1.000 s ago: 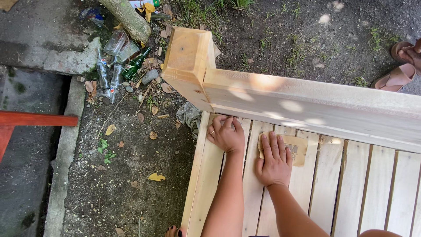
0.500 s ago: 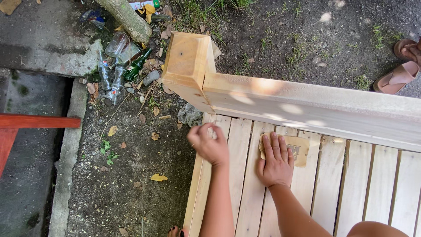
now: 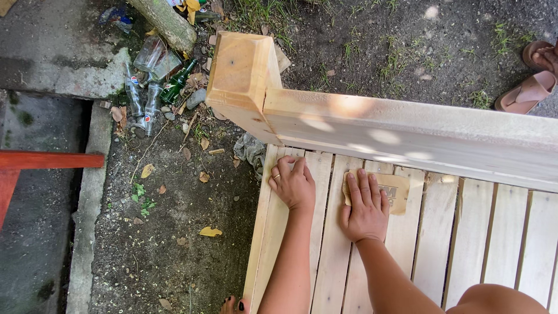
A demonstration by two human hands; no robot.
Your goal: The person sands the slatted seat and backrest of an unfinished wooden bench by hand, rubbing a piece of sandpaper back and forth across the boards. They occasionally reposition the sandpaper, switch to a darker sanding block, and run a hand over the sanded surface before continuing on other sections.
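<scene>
A pale wooden bench frame lies below me, with a thick rail (image 3: 407,136) and corner post (image 3: 241,81) across the top and a row of slats (image 3: 459,232) beneath. My right hand (image 3: 365,206) presses flat on a tan sheet of sandpaper (image 3: 395,192) lying on the slats just under the rail. My left hand (image 3: 292,183) rests palm down on the slats at the left edge, fingers loosely curled and holding nothing. A ring shows on one of its fingers.
Bare dirt with dry leaves lies left of the bench. Several glass and plastic bottles (image 3: 152,81) are heaped by a log (image 3: 165,23) near a concrete slab (image 3: 52,58). A red wooden piece (image 3: 40,160) sticks in from the left. Sandals (image 3: 532,87) lie at top right.
My left hand lifted off the slats half a second ago and has come back down flat near the bench's left edge. The right hand stays on the sandpaper.
</scene>
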